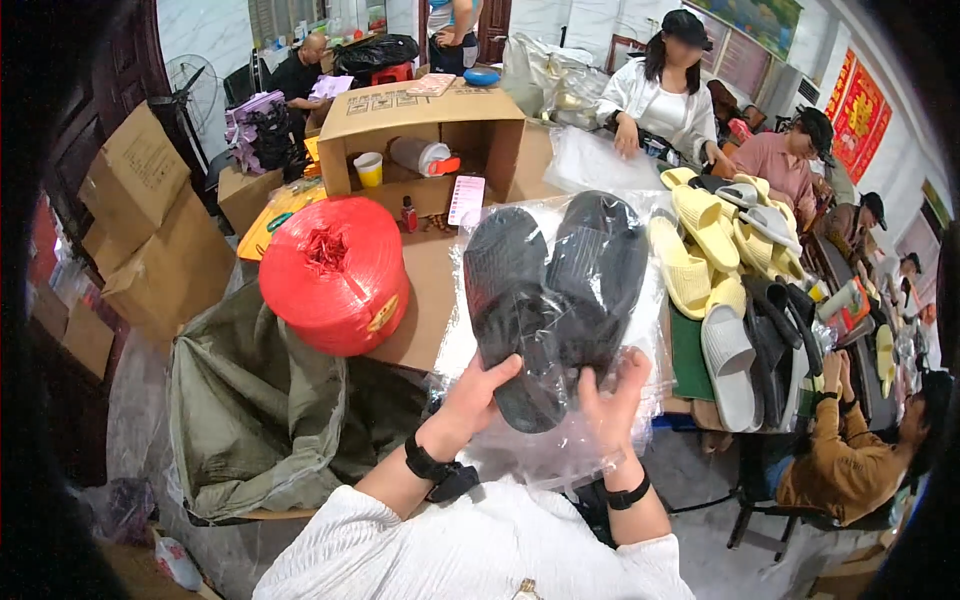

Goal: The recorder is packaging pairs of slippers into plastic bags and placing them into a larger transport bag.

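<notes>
Crinkled white cloth of a shirt (470, 550) is filling the foreground, with soft black bands (628, 493) circling both wrists. Clear, thin plastic of a bag (650, 290) is wrinkling and shining over black slippers (600, 235), whose wide straps are showing fine ribs and whose ends are curving round. To the left, a fat red roll of twine (335, 290) is catching light on its glossy strands, and a dull green sack (255, 410) is sagging in stiff folds below it. Matte yellow slippers (685, 265) and grey slippers (728, 360) are heaping up on the right. Brown and flat, the surface (415, 325) is also carrying an open cardboard box (400, 112) holding a yellow cup (369, 174). Beyond it, people (655, 105) are sitting and standing in a room with pale walls (215, 35) and a red banner (862, 118). The bagged black slippers are resting between and just ahead of the hands, the left hand (472, 400) gripping the bag's lower left, the right hand (614, 405) grasping its lower right.
</notes>
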The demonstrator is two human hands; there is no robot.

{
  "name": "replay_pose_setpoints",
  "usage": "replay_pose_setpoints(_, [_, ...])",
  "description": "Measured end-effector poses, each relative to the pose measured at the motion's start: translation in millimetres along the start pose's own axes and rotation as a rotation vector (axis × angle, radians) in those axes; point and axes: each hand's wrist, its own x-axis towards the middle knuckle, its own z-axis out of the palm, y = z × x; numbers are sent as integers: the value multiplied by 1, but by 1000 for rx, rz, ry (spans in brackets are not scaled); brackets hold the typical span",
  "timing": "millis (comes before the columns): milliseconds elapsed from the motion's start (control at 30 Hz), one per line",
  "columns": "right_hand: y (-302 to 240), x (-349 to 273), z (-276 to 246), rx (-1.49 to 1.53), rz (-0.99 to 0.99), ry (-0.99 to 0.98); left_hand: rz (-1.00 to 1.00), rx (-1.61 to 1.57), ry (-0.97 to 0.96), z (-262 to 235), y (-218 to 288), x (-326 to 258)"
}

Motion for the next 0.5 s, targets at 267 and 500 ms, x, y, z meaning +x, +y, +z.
replay_pose_setpoints(267, [27, -26, -7, 209, -40, -324, 361, 491, -19, 7, 15, -34])
replay_pose_setpoints(500, [31, 28, -40, -397, -248, -299, 919, 874, 611, -25, 159, -95])
